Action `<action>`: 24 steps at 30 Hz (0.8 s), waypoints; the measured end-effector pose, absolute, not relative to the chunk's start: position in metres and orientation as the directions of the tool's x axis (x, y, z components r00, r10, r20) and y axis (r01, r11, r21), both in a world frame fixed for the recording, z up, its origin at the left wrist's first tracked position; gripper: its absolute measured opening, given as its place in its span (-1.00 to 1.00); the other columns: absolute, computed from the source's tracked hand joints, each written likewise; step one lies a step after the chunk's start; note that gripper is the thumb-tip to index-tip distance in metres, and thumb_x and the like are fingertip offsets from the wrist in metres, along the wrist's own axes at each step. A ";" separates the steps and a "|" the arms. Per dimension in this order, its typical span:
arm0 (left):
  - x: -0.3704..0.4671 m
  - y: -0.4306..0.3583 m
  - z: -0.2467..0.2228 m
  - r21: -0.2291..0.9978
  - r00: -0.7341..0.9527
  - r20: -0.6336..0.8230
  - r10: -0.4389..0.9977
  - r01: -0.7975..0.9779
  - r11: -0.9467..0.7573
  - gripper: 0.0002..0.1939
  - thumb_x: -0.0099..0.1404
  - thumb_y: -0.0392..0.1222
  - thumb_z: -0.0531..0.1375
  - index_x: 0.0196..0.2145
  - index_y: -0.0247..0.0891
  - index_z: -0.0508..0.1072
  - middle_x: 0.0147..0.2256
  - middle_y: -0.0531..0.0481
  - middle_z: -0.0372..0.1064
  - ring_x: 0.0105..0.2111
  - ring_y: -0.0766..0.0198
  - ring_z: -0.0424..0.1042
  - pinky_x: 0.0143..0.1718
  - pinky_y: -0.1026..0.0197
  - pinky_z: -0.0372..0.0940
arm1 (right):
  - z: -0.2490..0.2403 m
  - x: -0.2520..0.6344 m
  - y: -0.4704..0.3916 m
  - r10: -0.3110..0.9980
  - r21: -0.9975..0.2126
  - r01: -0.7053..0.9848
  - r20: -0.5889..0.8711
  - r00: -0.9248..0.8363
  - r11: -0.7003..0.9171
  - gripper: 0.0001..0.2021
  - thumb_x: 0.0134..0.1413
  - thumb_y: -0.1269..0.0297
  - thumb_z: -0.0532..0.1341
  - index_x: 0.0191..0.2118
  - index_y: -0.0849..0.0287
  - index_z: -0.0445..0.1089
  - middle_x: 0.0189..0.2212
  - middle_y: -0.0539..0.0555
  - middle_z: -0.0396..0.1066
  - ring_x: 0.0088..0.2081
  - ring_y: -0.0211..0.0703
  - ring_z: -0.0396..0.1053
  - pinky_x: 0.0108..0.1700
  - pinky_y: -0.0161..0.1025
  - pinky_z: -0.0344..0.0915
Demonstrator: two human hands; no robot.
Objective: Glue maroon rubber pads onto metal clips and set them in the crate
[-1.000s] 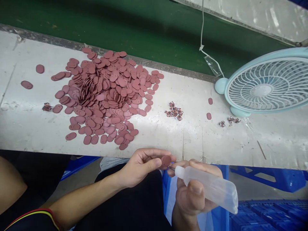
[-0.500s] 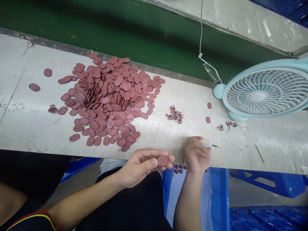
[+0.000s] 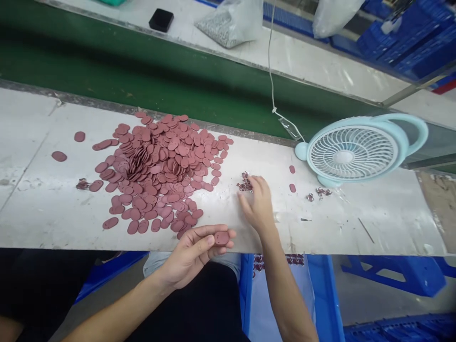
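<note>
My left hand (image 3: 194, 254) pinches a reddish-brown oval piece (image 3: 221, 238) with small holes near one end, held above the table's front edge. My right hand (image 3: 259, 204) reaches over the table with its fingers apart. Its fingertips are at a small cluster of shiny dark-red and silver parts (image 3: 245, 184), partly covering it; whether they touch a part I cannot tell. To the left spreads a large heap of the same oval pieces (image 3: 167, 161).
A light-blue fan (image 3: 352, 151) stands at the right, near two loose ovals (image 3: 292, 178) and a few more shiny parts (image 3: 322, 191). Below the table edge, a blue crate (image 3: 322, 285) holds rows of assembled-looking pieces (image 3: 295, 259). A bag of small grey parts (image 3: 228, 23) lies beyond the green strip.
My right hand has moved from the table's front edge up and left to the shiny parts, its fingers spreading. My left hand still holds the oval piece. The camera view has tilted upward.
</note>
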State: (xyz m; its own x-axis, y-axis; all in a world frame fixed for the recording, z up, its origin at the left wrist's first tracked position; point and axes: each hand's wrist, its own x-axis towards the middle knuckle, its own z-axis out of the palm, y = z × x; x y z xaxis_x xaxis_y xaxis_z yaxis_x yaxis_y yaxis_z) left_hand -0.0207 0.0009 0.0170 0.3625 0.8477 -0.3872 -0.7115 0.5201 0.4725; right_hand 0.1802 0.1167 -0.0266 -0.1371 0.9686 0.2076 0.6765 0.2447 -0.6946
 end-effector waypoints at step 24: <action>-0.034 -0.003 0.007 0.497 0.317 -0.544 0.777 -0.624 0.602 -0.73 0.36 -0.16 0.31 -0.02 -0.28 0.63 0.01 -0.23 0.59 -0.14 0.18 0.60 -0.14 0.28 0.50 | -0.007 0.209 0.023 0.990 -0.431 0.892 0.028 -0.140 0.138 -0.65 0.41 0.18 0.09 0.19 0.16 0.38 -0.05 0.21 0.43 0.00 0.07 0.40 0.06 0.00 0.38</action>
State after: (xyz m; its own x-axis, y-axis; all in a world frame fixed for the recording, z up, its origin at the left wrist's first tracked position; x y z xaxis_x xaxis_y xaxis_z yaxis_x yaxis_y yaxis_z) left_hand -0.0344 -0.0029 0.0074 0.3168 0.7772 -0.5437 -0.6243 0.6024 0.4974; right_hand 0.2093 0.0232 -0.0073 -0.1397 0.9898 0.0280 0.8918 0.1380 -0.4308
